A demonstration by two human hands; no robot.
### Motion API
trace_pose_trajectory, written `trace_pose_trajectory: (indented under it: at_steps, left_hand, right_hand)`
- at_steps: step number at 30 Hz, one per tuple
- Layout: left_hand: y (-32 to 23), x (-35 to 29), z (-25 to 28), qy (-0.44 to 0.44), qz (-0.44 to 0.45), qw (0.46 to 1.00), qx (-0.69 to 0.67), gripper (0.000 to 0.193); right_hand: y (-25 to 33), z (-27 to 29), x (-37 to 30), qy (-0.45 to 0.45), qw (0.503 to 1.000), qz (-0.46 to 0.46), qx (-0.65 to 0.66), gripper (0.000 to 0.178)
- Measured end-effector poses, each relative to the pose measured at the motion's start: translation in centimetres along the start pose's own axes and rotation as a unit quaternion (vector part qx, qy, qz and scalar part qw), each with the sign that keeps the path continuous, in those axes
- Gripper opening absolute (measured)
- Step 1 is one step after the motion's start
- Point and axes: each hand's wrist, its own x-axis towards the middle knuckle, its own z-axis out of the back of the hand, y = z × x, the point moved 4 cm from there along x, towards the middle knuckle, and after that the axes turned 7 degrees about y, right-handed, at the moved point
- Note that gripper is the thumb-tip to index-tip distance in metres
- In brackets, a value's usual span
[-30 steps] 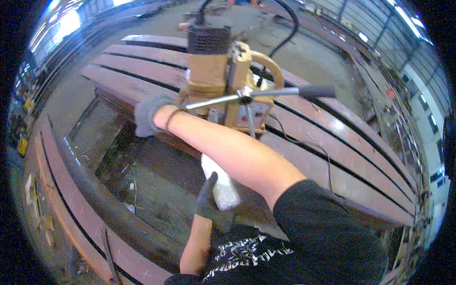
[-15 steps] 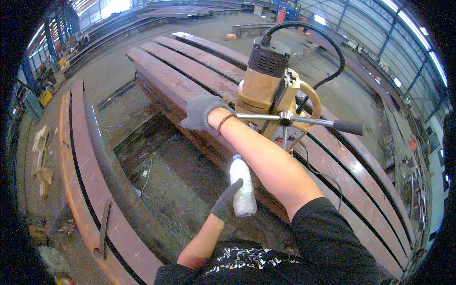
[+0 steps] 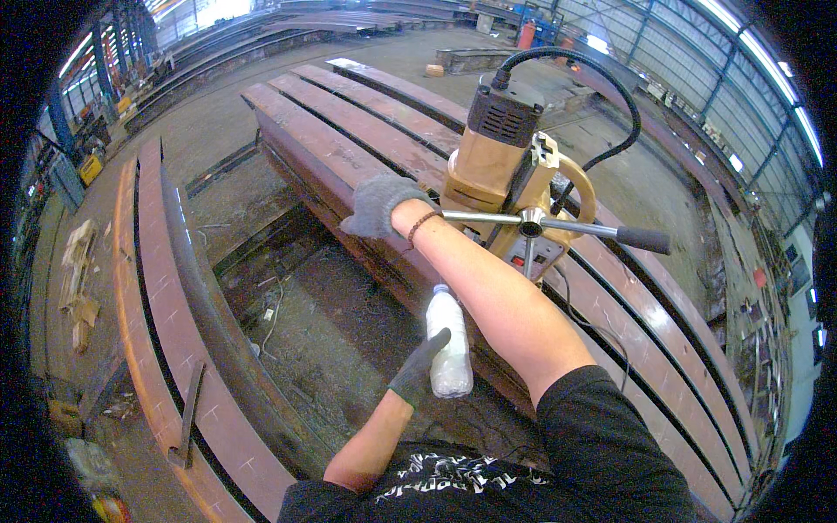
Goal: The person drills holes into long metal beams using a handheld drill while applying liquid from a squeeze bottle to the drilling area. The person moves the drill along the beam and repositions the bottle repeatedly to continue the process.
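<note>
My left hand (image 3: 420,368), in a dark glove, is closed round a clear plastic bottle (image 3: 450,344) with white contents or wrapping and a bluish cap. The bottle stands nearly upright in my grasp, low in front of my body. My right arm crosses over to the left, its grey-gloved hand (image 3: 384,206) closed at the far end of the feed handle (image 3: 475,216) of a magnetic drill. My fingers and wrist hide that end of the handle. The tan and black drill (image 3: 488,161) stands on the steel beams (image 3: 327,144); its bit is hidden from view.
Another pair of long beams (image 3: 179,296) runs along the left, with a short metal bar (image 3: 191,410) lying across it. Between the beam groups is dark, littered floor (image 3: 323,288). A black hose (image 3: 623,83) arches off the drill's top. Wood scraps (image 3: 80,279) lie far left.
The view has shifted slightly, so the drill and beams sit a little lower and further right. Both hands keep their holds on the bottle and the feed handle.
</note>
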Motion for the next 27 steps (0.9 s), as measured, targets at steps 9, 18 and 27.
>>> trace_pose_trajectory:
  at_steps: [9, 18, 27]
  left_hand:
    - [-0.2, 0.2, 0.3, 0.009, -0.002, 1.000, 0.002, 0.044]
    - [-0.4, -0.5, -0.8, -0.007, 0.003, 1.000, 0.017, 0.044]
    - [-0.1, -0.1, -0.2, -0.002, 0.005, 1.000, 0.015, 0.044]
  right_hand:
    - [0.0, 0.0, 0.1, 0.011, 1.000, -0.010, -0.004, 0.063]
    - [0.2, 0.2, -0.3, 0.031, 0.999, -0.013, 0.004, 0.064]
    - [-0.2, -0.5, 0.4, 0.026, 0.999, -0.021, -0.007, 0.066]
